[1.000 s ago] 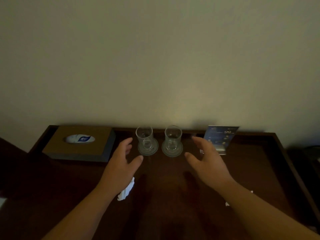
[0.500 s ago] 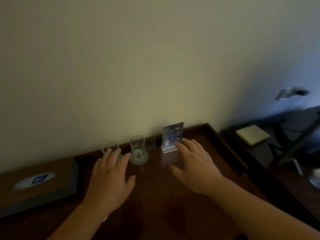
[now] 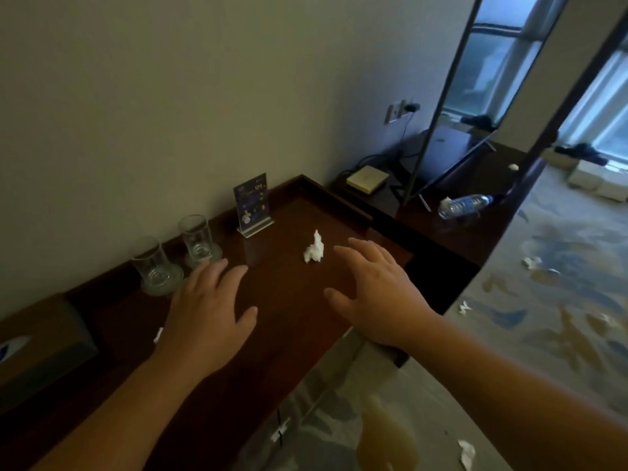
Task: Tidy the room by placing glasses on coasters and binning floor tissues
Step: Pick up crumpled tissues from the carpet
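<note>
Head view: left hand [image 3: 210, 307] and right hand [image 3: 377, 294] over the bench [image 3: 289, 317], fingers spread wide, holding nothing. Left glass [image 3: 153, 260] and right glass [image 3: 197, 236] each stand on a coaster [image 3: 171, 283], by the wall. Crumpled tissue [image 3: 314, 249] on the bench, near the right hand. Floor tissues [image 3: 531, 262] scattered on the carpet, right.

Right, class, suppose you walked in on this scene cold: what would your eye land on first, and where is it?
Two open hands, the left hand and the right hand, hover over a dark wooden table. Just beyond the right hand, a crumpled white tissue stands out on the tabletop; by the wall, the left glass and right glass stand on coasters. More tissue scraps litter the patterned carpet to the right.
</note>
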The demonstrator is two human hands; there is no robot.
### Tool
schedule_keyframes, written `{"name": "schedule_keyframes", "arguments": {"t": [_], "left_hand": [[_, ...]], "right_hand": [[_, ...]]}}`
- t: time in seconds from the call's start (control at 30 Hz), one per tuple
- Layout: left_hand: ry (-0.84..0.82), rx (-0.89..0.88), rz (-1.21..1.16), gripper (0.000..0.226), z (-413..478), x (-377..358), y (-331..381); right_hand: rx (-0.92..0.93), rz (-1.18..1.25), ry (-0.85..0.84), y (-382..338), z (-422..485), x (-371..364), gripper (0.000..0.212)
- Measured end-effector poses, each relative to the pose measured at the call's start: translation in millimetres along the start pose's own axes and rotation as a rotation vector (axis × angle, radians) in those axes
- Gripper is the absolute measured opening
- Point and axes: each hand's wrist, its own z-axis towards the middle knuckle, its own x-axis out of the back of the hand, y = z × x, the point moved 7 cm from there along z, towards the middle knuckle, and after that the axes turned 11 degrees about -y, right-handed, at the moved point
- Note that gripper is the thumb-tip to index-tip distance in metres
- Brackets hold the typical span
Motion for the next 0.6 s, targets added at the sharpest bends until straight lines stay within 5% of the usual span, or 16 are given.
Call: {"name": "schedule_keyframes", "arguments": {"t": [0.23, 0.6], "left_hand": [[-0.032, 0.069, -0.064, 0.064, -47, -21, 7], [-0.186, 0.304, 0.039, 0.061, -44, -77, -98]], "right_hand": [[0.008, 0.023, -0.005, 19, -50, -18, 0.072], [0.001, 0.001, -0.115, 3, -4, -68, 0.069]]}}
